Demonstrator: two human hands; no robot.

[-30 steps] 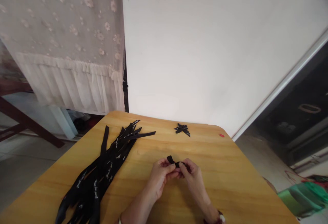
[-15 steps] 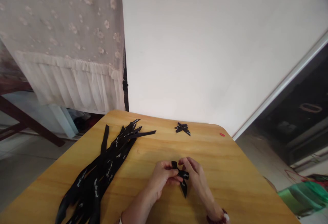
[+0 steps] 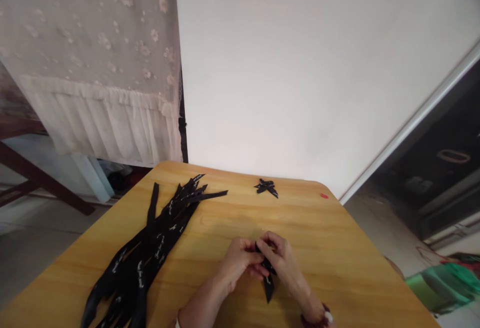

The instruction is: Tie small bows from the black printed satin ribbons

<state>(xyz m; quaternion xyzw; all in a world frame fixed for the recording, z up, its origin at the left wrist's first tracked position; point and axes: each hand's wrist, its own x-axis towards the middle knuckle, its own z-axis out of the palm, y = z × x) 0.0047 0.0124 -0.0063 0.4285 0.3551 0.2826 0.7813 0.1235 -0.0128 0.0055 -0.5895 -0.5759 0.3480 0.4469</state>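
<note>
Near the front middle of the wooden table (image 3: pixel 330 263), my left hand (image 3: pixel 240 259) pinches a black ribbon (image 3: pixel 268 288) with white lettering. My right hand (image 3: pixel 275 255) grips the same ribbon from the right, its fingers closed at the upper part. One pointed ribbon end hangs below the hands; the folds between my fingers are partly hidden. A black ribbon bow (image 3: pixel 266 187) lies at the table's back. On the left is a long bundle of black ribbons (image 3: pixel 161 238) with white lettering, its ends spread out.
A small red object (image 3: pixel 324 196) lies near the back right corner. Behind the table stands a white panel (image 3: pixel 262 68), with a lace curtain (image 3: pixel 105 68) to its left. A green translucent item (image 3: pixel 442 288) is on the right, beyond the table's edge.
My right hand has moved slightly left and closed on the ribbon. The upper ribbon part is now mostly covered by my fingers, and the hanging end reaches lower.
</note>
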